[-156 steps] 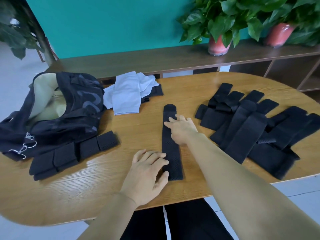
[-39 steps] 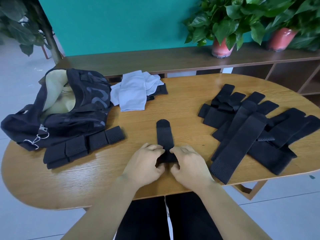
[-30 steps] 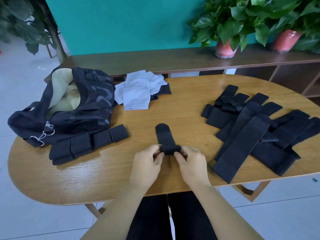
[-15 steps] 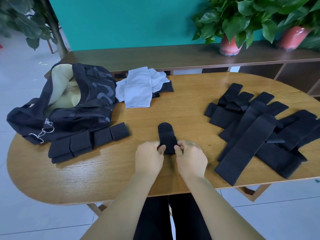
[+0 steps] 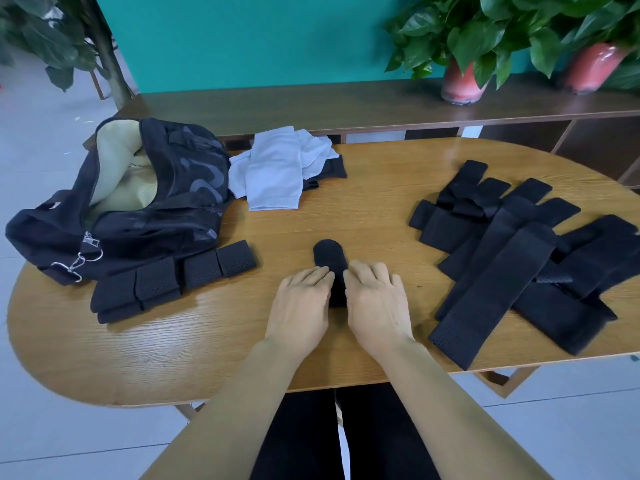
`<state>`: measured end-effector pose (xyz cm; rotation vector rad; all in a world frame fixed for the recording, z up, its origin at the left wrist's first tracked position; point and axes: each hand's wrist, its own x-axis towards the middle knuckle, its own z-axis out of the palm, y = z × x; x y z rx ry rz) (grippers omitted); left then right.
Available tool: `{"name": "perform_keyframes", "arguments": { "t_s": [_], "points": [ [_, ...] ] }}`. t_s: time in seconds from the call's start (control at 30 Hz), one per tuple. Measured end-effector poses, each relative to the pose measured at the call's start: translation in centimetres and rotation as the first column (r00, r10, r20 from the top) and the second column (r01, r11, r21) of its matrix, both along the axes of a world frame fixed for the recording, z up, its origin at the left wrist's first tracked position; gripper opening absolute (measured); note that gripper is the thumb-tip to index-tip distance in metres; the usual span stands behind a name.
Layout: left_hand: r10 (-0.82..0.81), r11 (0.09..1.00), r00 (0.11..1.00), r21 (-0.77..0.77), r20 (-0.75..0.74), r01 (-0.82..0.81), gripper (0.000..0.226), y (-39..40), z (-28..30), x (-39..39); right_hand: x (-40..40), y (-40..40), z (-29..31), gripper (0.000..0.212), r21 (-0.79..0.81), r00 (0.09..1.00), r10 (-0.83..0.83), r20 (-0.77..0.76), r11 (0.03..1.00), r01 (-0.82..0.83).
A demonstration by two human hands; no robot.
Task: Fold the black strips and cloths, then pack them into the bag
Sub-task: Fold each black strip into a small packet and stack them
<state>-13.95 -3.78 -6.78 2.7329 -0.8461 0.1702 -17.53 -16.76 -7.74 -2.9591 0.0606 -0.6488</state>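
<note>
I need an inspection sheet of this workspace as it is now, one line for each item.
Surface: oval wooden table.
Job's things: strip half folded at centre; folded strips beside open bag at left; loose strips piled at right; pale cloths at back.
Clutter: nothing seen.
Grippers: left hand and right hand press the strip, fingers fairly straight.
Cables: nothing seen.
Surroundings: shelf, potted plants, teal wall.

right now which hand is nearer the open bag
Left. The left hand rests on the strip at mid-table, on the side toward the bag; the right hand sits just beyond it, farther away.
</note>
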Motion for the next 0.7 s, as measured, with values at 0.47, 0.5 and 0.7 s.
{"name": "perform_keyframes", "arguments": {
  "t_s": [0.47,0.5,0.7],
  "points": [
    [-0.139,0.988,0.981,-0.093,-0.134,0.127,0.068,2.2,1.0,-0.4,-2.8,-1.2,1.4,0.059,0.410,0.949,0.206,-0.239,0.907,-0.094],
    [-0.134,0.985,0.980,-0.131,-0.146,0.115,0.063,2.2,1.2,-0.8,-2.8,-1.1,1.0,0.055,0.440,0.962,0.188,-0.196,0.894,-0.085],
    [0.008,0.883,0.944,-0.440,-0.329,-0.161,0.038,2.0,0.8,-1.6,-2.2,0.3,0.0,0.015,0.629,0.997,-0.065,-0.029,0.775,0.069]
  ]
}}
